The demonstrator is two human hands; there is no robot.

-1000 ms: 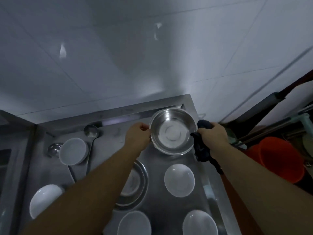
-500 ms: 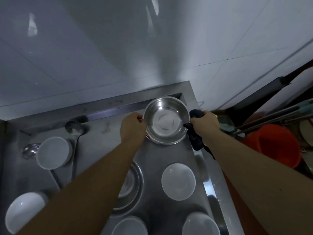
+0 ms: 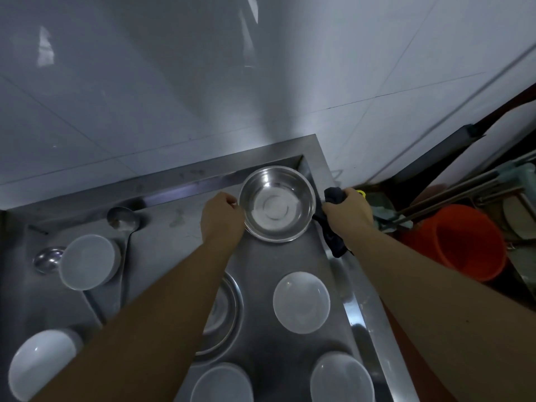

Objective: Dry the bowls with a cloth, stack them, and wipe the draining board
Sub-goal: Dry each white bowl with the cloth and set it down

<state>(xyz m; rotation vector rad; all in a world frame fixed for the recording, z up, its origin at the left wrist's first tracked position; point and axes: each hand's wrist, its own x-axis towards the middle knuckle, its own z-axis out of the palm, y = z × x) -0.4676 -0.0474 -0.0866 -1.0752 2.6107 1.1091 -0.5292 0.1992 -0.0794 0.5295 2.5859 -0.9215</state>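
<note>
1. At the far right corner of the draining board [image 3: 290,256], your left hand [image 3: 222,219] holds the rim of the steel bowl [image 3: 277,203] on its left side, fingers curled over the edge; whether the bowl rests on the metal or is just above it I cannot tell.
2. Your right hand [image 3: 348,213] has a closed grip on the dark cloth [image 3: 332,227], which bunches above the knuckles and hangs down over the board's right rim, just beside the bowl.
3. Judging by how things lie, the task is early. The cloth is not inside the bowl, and no stack shows anywhere.
4. Five white bowls [image 3: 301,302] are spread apart: one mid-right, two at the near edge, two on the left. A second steel bowl [image 3: 224,311] lies partly hidden under your left forearm.
5. Left to do, as I read it: dry this bowl, then each of the others, stack them, and wipe the board, which cannot be wiped fully while they cover it.
6. Two ladles [image 3: 123,220] lie at the far left. An orange bucket [image 3: 461,239] stands off the board to the right.
7. No brand, label or readable writing shows on anything.
</note>
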